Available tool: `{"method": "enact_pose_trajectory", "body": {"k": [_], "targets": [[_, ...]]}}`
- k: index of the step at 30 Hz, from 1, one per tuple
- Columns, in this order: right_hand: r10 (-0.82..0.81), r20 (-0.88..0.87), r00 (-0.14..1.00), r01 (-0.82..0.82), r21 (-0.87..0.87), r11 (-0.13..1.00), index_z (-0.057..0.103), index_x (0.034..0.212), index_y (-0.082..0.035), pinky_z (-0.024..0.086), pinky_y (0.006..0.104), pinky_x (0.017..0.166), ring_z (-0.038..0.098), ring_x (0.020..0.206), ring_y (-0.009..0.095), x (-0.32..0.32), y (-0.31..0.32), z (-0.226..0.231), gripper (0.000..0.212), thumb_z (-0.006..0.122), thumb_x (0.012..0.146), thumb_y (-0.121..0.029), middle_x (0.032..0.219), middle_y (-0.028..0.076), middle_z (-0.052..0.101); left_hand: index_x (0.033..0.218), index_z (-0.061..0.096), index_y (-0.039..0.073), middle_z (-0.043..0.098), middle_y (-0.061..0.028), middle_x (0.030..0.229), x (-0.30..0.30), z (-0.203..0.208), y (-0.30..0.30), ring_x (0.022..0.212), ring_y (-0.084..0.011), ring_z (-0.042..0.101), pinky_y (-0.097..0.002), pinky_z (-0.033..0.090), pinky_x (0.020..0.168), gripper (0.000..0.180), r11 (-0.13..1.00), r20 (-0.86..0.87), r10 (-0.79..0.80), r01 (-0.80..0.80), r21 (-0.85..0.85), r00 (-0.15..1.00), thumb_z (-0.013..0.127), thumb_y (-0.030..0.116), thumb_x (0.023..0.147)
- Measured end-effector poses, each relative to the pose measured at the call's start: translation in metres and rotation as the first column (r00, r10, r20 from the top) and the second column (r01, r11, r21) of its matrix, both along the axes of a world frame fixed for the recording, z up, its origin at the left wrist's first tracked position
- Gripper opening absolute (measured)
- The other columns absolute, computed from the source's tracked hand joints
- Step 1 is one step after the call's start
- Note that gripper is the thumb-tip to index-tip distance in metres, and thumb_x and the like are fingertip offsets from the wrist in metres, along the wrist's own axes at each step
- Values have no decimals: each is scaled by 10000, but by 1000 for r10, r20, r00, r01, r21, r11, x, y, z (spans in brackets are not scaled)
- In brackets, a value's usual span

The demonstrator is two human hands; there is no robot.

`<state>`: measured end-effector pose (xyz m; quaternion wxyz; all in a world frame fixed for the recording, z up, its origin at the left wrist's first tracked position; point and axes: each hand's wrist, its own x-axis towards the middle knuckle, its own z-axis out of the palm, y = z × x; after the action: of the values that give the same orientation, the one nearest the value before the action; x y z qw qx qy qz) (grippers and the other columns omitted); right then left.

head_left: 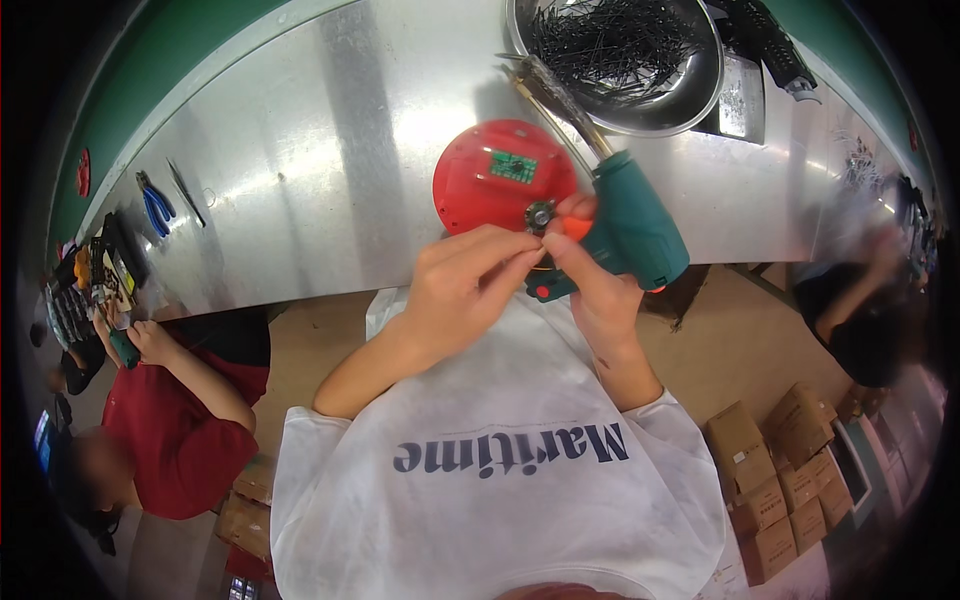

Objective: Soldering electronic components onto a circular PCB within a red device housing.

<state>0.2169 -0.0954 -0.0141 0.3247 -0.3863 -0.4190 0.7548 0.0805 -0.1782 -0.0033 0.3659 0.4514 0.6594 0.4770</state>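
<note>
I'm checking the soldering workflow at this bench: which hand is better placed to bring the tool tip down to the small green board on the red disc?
Right. The right hand already grips the green soldering gun, beside the red disc. The left hand only pinches at the gun's front.

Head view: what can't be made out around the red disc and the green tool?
- Green power tool: its tip is hidden behind the right hand and left hand.
- Red disc: lower edge covered by the fingers; the parts on its green circuit board are too small.
- Steel bowl: top cut off by the frame edge.
</note>
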Motion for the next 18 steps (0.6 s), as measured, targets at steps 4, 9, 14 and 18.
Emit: {"method": "enact_pose_trajectory", "body": {"k": [4, 9, 14, 18], "targets": [[-55, -37, 998, 55, 18, 998, 566, 1058, -9, 504, 257, 779, 607, 893, 127, 2, -1, -6, 336, 682, 761, 97, 1060, 74, 583, 923, 670, -49, 681, -123, 802, 1, -3, 0, 699, -180, 664, -240, 506, 621, 116, 998, -25, 14, -13, 58, 1000, 660, -58, 808], [-63, -95, 993, 44, -192, 980, 554, 1076, -6, 500, 269, 767, 616, 865, 147, 2, 0, 0, 319, 647, 787, 91, 1091, 91, 571, 893, 690, -25, 664, -129, 950, 0, -13, -2, 735, -199, 645, -262, 500, 620, 126, 988, -74, 21, -10, 154, 997, 681, -52, 770], [-77, -55, 996, 66, -176, 982, 531, 1048, -12, 452, 278, 676, 585, 802, 182, 15, 6, 4, 213, 589, 842, -10, 1092, 112, 535, 850, 704, 1, 599, -137, 1169, -12, -17, 9, 942, -240, 597, -290, 492, 707, 124, 987, -284, 142, -115, 112, 948, 717, -17, 727], [21, -1, 1000, -21, -9, 1000, 546, 1004, -5, 433, 268, 642, 579, 768, 194, 46, 12, 5, 173, 595, 856, -81, 1081, 126, 539, 793, 699, 11, 590, -139, 1201, -14, -34, 21, 1097, -277, 518, -323, 480, 789, 89, 944, -135, 312, -290, 156, 941, 721, 2, 708]]}}
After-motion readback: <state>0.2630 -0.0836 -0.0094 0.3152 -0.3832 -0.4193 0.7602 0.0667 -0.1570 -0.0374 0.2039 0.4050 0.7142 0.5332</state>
